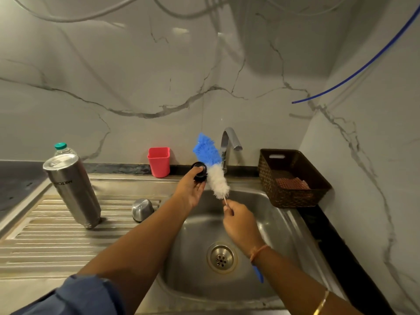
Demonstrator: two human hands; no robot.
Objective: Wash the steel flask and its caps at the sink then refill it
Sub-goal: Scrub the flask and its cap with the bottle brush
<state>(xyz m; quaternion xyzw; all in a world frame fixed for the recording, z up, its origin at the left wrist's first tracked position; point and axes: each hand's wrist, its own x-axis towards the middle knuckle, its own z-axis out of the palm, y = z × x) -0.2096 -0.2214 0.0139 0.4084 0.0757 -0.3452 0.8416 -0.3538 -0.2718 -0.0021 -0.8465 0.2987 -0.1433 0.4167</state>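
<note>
The steel flask (72,189) stands upside down on the ribbed drainboard at the left. A steel outer cap (142,209) sits on the drainboard beside the basin. My left hand (190,189) holds a black inner cap (200,169) over the far edge of the sink (268,214). My right hand (238,221) grips the thin handle of a bottle brush (212,165) with blue and white bristles. The bristles lie against the cap's right side. The brush's blue handle end sticks out below my right wrist.
The tap (229,144) rises behind the basin, with no water visible. A pink plastic cup (159,161) stands on the back ledge. A brown woven basket (293,178) holding a cloth sits at the right. A plastic bottle with a green cap (61,148) stands behind the flask.
</note>
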